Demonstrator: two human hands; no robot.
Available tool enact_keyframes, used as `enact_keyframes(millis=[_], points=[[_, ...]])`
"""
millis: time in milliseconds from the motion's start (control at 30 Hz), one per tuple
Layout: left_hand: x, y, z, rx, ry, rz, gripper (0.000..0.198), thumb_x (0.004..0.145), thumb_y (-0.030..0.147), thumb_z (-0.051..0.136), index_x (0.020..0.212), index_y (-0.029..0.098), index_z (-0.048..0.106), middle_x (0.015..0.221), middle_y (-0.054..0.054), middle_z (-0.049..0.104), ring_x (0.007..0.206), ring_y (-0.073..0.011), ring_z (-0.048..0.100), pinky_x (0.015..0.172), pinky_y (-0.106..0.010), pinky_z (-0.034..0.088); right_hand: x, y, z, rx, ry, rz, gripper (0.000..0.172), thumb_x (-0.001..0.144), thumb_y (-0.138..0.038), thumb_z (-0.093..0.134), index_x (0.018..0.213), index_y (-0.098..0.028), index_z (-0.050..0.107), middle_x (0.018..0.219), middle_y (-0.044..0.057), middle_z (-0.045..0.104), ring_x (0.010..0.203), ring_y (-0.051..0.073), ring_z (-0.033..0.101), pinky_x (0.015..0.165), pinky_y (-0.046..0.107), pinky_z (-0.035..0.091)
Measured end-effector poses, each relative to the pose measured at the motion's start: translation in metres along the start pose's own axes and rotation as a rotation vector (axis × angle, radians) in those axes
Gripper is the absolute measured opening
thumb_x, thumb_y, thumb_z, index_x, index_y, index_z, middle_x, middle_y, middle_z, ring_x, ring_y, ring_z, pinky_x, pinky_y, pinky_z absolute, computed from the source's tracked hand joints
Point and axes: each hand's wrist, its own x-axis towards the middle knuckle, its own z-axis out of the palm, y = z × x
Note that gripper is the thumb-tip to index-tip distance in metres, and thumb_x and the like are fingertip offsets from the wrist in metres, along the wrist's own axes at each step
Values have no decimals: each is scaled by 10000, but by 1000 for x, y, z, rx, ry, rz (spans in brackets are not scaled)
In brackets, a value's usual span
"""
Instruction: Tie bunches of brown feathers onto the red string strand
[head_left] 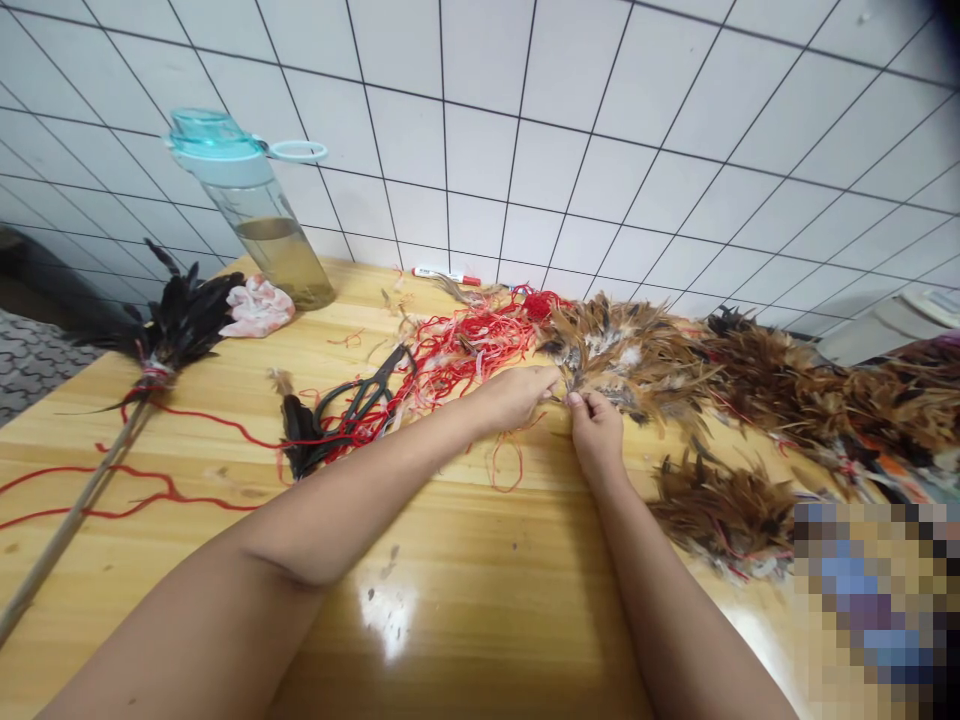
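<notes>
Head view: left hand (525,397) and right hand (598,432) nearly touching, fingertips of both pinched, apparently on a small feather tuft (568,381) at the left edge of the brown feathers (637,355). Main risk: slack pinch, tuft sheds or scatters. Red string (469,350) lies tangled at the scissors (379,387), left; left arm (405,480) snagging it could drag them, maybe the black duster (184,325) too, since a strand runs there. Loose thread loop (507,490) on near side could catch fingers.

Craft wkshop, feathers (637,365), scissors (381,380), red yarn (469,345), wd tbl (465,600)
</notes>
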Motion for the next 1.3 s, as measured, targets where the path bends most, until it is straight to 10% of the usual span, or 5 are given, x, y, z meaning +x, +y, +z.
enact_keyframes(millis=[1300], points=[[-1,13,-6,83,306,181,220,882,182,411,1033,155,569,1019,-95,584,976,-181,522,878,-305,414,3,0,1,36,-174,-65,288,730,-405,507,546,-201,420,556,-38,379,563,113,343,552,256,290]])
